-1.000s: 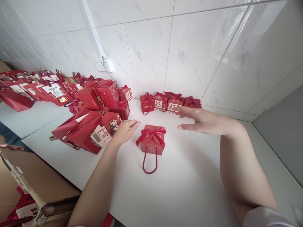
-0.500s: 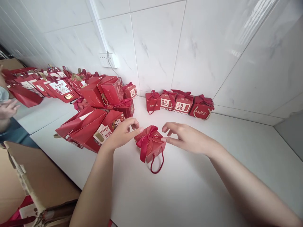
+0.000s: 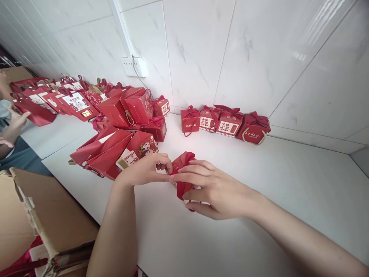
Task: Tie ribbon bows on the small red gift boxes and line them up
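A small red gift box (image 3: pixel 181 158) with a dark red ribbon bow (image 3: pixel 181 189) stands on the white table in front of me, largely covered by my hands. At its left side, my left hand (image 3: pixel 150 168) has its fingers curled and its thumb pressed to the edge of the ribbon. Over the front and right of the box reaches my right hand (image 3: pixel 209 188), its fingers spread and stretched out; the fingertips touch the bow. Most of the box's cord handle is hidden beneath that hand.
Several red gift boxes (image 3: pixel 227 124) line the wall at the back. Stacked red boxes (image 3: pixel 111 152) stand on the left, with red gift bags (image 3: pixel 76 104) beyond. An open cardboard carton (image 3: pixel 54 207) is at lower left. Another person's hand (image 3: pixel 17 119) holds a red bag at far left.
My right hand has moved left and over the box, onto its bow. My left hand has come in closer, curling its fingers at the ribbon. The other person's hand now touches a red bag.
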The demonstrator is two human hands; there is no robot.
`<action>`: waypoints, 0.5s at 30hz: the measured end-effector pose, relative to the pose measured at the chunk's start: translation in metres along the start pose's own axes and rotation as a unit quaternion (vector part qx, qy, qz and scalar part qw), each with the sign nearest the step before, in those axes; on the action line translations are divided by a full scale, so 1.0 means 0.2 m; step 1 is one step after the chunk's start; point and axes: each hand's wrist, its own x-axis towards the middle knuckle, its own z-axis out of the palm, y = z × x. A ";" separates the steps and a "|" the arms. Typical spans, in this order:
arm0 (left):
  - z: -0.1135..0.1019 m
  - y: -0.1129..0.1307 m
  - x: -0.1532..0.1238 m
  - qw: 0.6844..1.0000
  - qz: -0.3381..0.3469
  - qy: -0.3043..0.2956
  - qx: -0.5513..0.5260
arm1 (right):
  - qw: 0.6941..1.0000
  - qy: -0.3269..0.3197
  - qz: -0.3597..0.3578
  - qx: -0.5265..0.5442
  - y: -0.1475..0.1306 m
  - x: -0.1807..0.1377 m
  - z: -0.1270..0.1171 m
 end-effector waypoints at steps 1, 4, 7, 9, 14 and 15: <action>0.00 0.00 0.00 1.000 0.004 -0.002 -0.015 | 1.000 -0.010 0.001 0.004 -0.02 0.00 0.00; -0.01 0.00 -0.02 0.997 0.004 -0.005 -0.072 | 0.997 -0.048 0.039 0.037 -0.05 -0.01 0.00; -0.02 0.00 -0.02 0.991 -0.017 -0.023 -0.133 | 0.988 -0.083 0.076 0.105 -0.05 -0.03 -0.03; -0.02 0.00 -0.02 0.983 -0.027 -0.057 -0.171 | 0.983 -0.091 0.083 0.137 -0.06 -0.04 -0.05; 0.00 -0.03 0.00 0.966 -0.036 -0.082 -0.242 | 0.991 -0.093 0.064 0.078 -0.07 -0.03 -0.05; 0.01 -0.03 0.01 0.964 -0.045 -0.079 -0.251 | 0.992 -0.098 0.060 0.051 -0.07 -0.03 -0.04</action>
